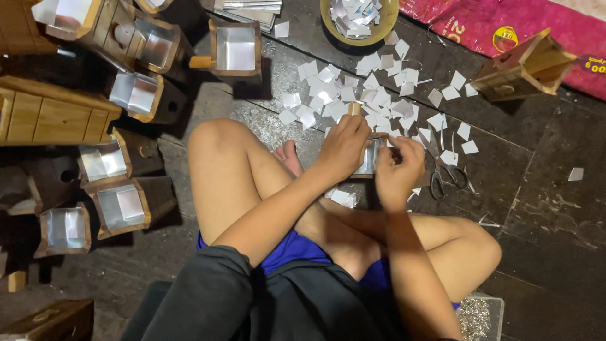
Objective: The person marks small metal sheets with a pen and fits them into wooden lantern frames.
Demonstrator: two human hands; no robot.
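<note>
A person sits cross-legged on the dark floor (536, 208); both hands meet over a small wooden box (371, 158) held just above the lap, its inside lined with something white and shiny; the left hand (344, 146) is clamped around the box's left side, thumb and fingers curled over its top edge; the right hand (399, 169) is closed against the box's right side, fingertips pinched at the rim, though what they pinch cannot be told. Just right of the hands lie scissors (442, 173) on the floor; beyond them, farther off, a scatter of white paper squares (372, 95) spreads toward a yellow bowl (388, 19) filled with more squares. To the left stand several lined wooden boxes (120, 205) in a cluster; far right, another wooden box (524, 68) lies tilted beside a pink sack (467, 22); near right, a clear tub of staples (481, 316).
</note>
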